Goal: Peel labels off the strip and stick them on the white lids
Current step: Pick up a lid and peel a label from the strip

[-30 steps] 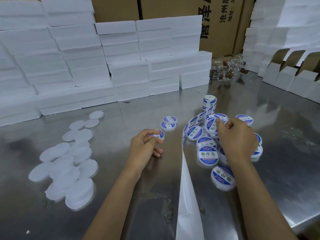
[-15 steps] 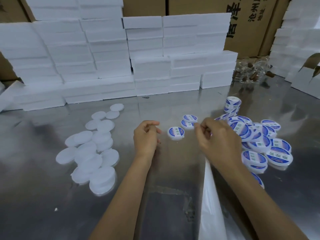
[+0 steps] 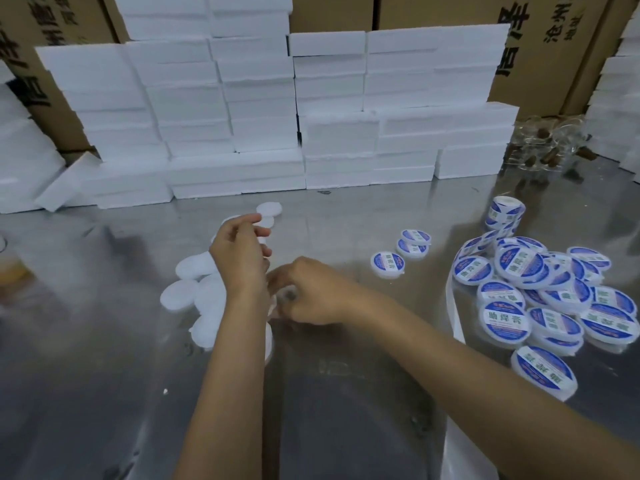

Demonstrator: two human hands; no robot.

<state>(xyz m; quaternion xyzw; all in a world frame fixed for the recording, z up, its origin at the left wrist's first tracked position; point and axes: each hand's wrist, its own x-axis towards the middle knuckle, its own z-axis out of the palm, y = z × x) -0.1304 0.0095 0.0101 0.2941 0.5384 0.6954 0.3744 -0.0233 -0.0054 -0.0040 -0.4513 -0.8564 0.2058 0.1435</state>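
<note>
Blank white lids (image 3: 194,268) lie heaped at the table's centre left. My left hand (image 3: 239,258) hovers over them with fingers loosely curled and nothing visible in it. My right hand (image 3: 308,292) has crossed over beside the left wrist, its fingers curled and blurred. A white edge shows at its fingertips, and what it pinches is unclear. The white backing strip (image 3: 452,306) trails down the right side, apart from both hands. Labelled lids (image 3: 519,265) with blue labels are piled on the right, one labelled lid (image 3: 388,265) lying alone.
The steel table (image 3: 104,375) carries stacked white foam boxes (image 3: 242,133) along the back, with brown cartons (image 3: 547,46) behind. A label roll (image 3: 505,209) stands behind the labelled pile. A clear bag of small jars (image 3: 543,143) lies at the back right.
My right hand left the strip and swung left across the table to my left wrist. My left hand moved left over the blank lids. The view turned left.
</note>
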